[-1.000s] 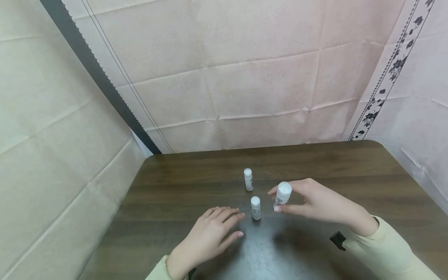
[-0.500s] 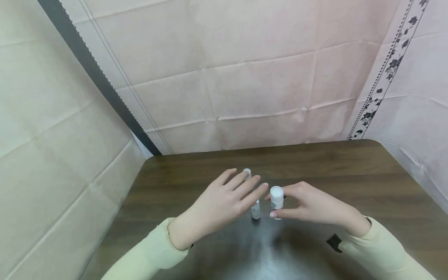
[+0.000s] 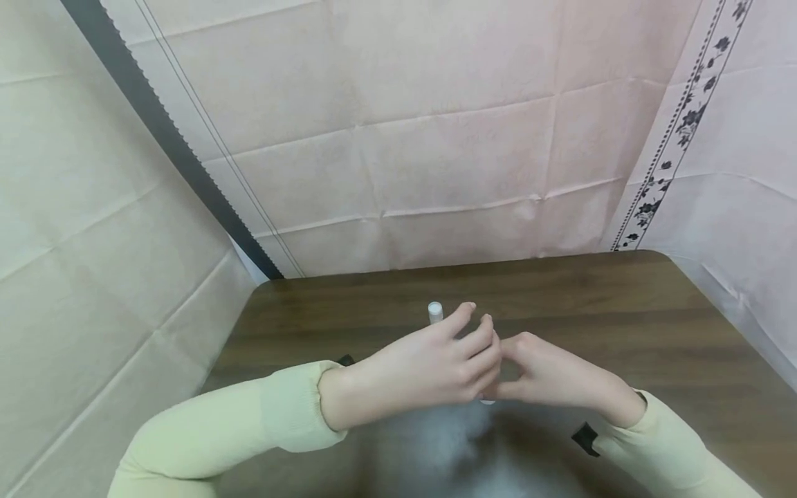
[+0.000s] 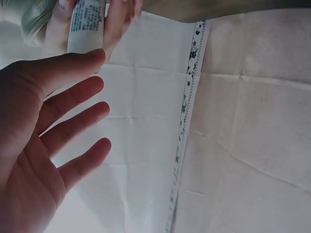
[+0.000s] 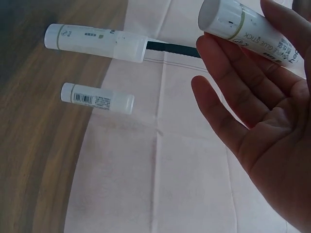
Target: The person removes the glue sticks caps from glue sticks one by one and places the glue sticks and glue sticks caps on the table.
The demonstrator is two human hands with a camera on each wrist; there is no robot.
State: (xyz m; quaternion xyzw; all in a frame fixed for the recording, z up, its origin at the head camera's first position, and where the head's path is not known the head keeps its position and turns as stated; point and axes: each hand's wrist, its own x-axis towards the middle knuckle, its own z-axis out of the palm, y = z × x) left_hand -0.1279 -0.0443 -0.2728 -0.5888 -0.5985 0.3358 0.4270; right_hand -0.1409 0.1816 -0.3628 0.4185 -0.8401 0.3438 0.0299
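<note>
My right hand (image 3: 548,370) holds a white glue stick (image 5: 248,29) between thumb and fingers, its printed label facing the right wrist camera. From the left, my left hand (image 3: 436,366) reaches over the top of that stick with bent fingers. In the left wrist view, the left thumb (image 4: 73,68) lies across the end of the glue stick (image 4: 87,29), the index finger mostly hidden behind it, and the other fingers stand apart. Two more glue sticks stand upright on the table: a nearer one (image 5: 92,41) and a farther one (image 5: 97,98). In the head view, the left hand hides the nearer one.
The dark wooden table (image 3: 349,304) has a rounded far edge. Pale creased cloth (image 3: 398,159) hangs behind it and at both sides. A black patch (image 3: 585,439) shows by the right sleeve (image 3: 672,443).
My left hand has moved up and to the right, from beside the standing sticks to the held glue stick. My right hand has shifted slightly left and brought that stick closer.
</note>
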